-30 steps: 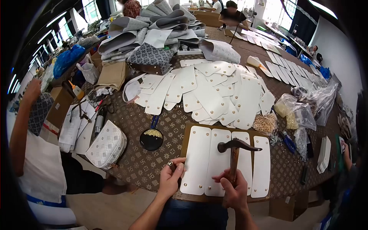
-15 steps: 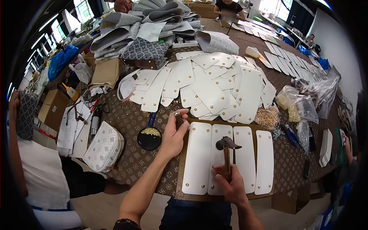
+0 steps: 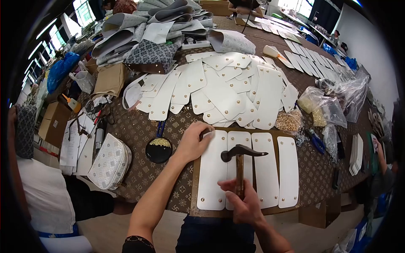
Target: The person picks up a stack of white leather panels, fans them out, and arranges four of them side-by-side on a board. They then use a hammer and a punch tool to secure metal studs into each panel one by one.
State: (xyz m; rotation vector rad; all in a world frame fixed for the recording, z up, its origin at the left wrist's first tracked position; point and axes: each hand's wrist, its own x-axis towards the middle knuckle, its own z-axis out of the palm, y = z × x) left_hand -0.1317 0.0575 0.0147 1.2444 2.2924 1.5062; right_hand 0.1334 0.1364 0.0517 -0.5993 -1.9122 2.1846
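My right hand (image 3: 244, 204) is closed round the wooden handle of a hammer (image 3: 240, 168), whose dark metal head is above the white panels. My left hand (image 3: 193, 142) is at the top left corner of the leftmost white panel (image 3: 212, 173), its fingers curled together; what they hold is hidden. Several white panels with brass-coloured studs near their ends lie side by side on a brown board (image 3: 265, 211). To the left of my left hand, a round black dish (image 3: 158, 154) holds small gold-coloured pieces.
Behind the board is a heap of white studded panels (image 3: 228, 92). A patterned white pouch (image 3: 110, 162) stands at left. On the right are a bag of small brass-coloured parts (image 3: 289, 121), blue-handled pliers (image 3: 317, 142) and clear plastic bags (image 3: 337, 107). Other people are around the table.
My left hand has turned over and come down to the leftmost panel's top corner; the small dark metal piece it held is now hidden. The hammer has moved left and its head has turned.
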